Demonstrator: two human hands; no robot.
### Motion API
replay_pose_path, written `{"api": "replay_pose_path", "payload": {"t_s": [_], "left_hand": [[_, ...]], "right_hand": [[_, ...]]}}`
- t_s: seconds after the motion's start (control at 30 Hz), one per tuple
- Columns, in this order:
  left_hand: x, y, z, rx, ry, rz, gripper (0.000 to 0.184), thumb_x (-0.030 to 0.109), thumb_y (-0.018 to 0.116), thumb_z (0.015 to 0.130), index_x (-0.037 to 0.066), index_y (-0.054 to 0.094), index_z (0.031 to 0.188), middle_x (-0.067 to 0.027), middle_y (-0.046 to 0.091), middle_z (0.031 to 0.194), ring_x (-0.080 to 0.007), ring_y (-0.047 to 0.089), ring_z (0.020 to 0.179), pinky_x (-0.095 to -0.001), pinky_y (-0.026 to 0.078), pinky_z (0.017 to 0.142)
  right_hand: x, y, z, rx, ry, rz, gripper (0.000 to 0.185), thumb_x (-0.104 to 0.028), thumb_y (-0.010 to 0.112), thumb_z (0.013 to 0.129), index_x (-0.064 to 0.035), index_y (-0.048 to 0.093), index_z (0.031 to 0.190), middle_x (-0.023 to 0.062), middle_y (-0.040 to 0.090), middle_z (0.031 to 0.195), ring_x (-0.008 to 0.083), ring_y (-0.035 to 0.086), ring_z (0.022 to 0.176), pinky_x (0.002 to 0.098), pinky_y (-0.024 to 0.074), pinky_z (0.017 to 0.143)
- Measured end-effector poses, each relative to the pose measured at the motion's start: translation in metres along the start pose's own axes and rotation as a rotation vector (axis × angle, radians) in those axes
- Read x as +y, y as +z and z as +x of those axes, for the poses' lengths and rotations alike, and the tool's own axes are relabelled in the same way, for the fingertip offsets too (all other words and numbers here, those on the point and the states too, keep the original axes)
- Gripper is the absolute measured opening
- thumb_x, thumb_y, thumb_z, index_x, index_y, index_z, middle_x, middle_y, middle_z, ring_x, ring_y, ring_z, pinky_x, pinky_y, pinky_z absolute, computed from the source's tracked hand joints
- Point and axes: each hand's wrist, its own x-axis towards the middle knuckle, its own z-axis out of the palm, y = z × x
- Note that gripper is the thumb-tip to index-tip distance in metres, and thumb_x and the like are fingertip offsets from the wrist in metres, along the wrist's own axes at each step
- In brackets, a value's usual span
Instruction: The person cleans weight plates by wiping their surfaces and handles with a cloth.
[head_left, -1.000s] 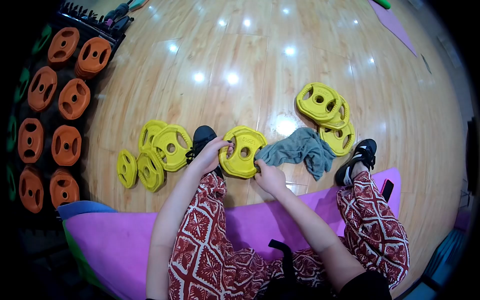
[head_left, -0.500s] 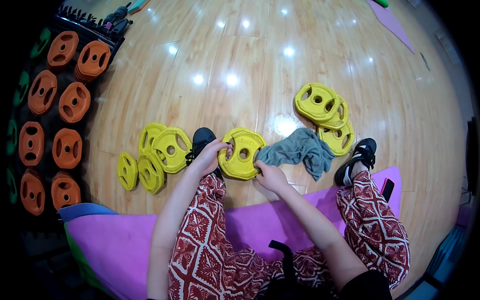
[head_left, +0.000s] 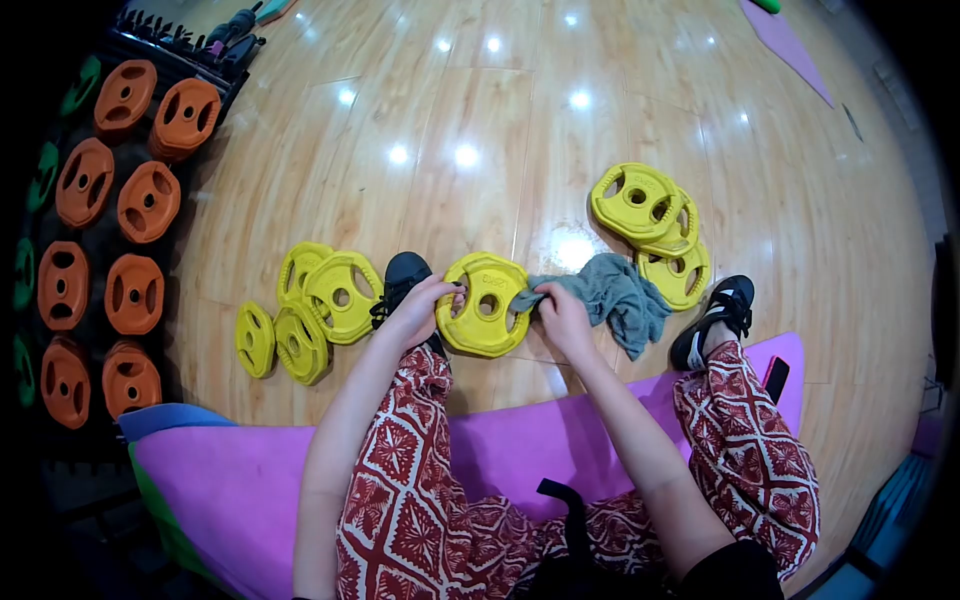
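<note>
Gripping the yellow weight plate (head_left: 486,330) past the edge of the purple mat (head_left: 240,470), the left hand (head_left: 424,310) could slip if the right hand (head_left: 565,318), pinching the grey cloth (head_left: 605,290), tugs.

A seated person's left hand (head_left: 424,313) grips the left side of a yellow weight plate (head_left: 470,333); the right hand (head_left: 566,320) pinches a grey cloth (head_left: 618,298) at its right edge. Other yellow plates (head_left: 345,326) lie on the wooden floor (head_left: 470,210) to both sides.

Lettering (head_left: 494,279) on the held yellow plate (head_left: 487,334) illegibly small, far pink mat (head_left: 788,48) cropped by the top edge.
</note>
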Motion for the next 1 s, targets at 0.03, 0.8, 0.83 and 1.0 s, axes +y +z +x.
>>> {"api": "replay_pose_path", "payload": {"t_s": [0.03,0.8,0.83,1.0], "left_hand": [[0.001,0.001,-0.001,0.012,-0.003,0.006,0.017,0.006,0.044,0.083,0.0,0.046,0.099,-0.0025,0.051,0.081,-0.0088,0.049,0.072,-0.0221,0.041,0.065],[0.011,0.053,-0.032,0.155,0.405,1.164,0.042,0.005,0.052,0.07,-0.001,0.045,0.111,-0.0191,0.057,0.095,-0.0297,0.057,0.089,-0.034,0.045,0.076],[0.016,0.06,-0.036,0.16,0.465,1.363,0.041,0.005,0.052,0.07,0.0,0.046,0.111,-0.02,0.057,0.093,-0.0327,0.056,0.087,-0.036,0.045,0.074],[0.023,0.072,-0.043,0.031,0.559,1.57,0.029,0.003,0.052,0.066,0.003,0.053,0.095,-0.0154,0.056,0.083,-0.0324,0.054,0.08,-0.0376,0.044,0.072]], "right_hand": [[-0.002,0.002,0.001,-0.102,0.053,-0.034,0.014,-0.011,0.049,0.075,-0.007,0.055,0.086,0.0168,0.059,0.074,0.034,0.056,0.071,0.0415,0.0442,0.064],[0.001,-0.015,-0.02,-0.35,0.288,-0.213,0.027,-0.017,0.058,0.065,-0.0086,0.051,0.09,0.0145,0.059,0.072,0.0311,0.058,0.073,0.0382,0.0442,0.063],[0.008,-0.017,-0.017,-0.35,0.289,-0.214,0.027,-0.017,0.058,0.065,-0.0086,0.051,0.09,0.0145,0.059,0.072,0.0311,0.058,0.073,0.0382,0.0442,0.063],[0.035,-0.041,0.002,-0.242,0.436,-0.077,0.015,-0.015,0.059,0.064,-0.0083,0.056,0.078,0.0102,0.059,0.069,0.0264,0.059,0.069,0.0344,0.0449,0.061]]}}
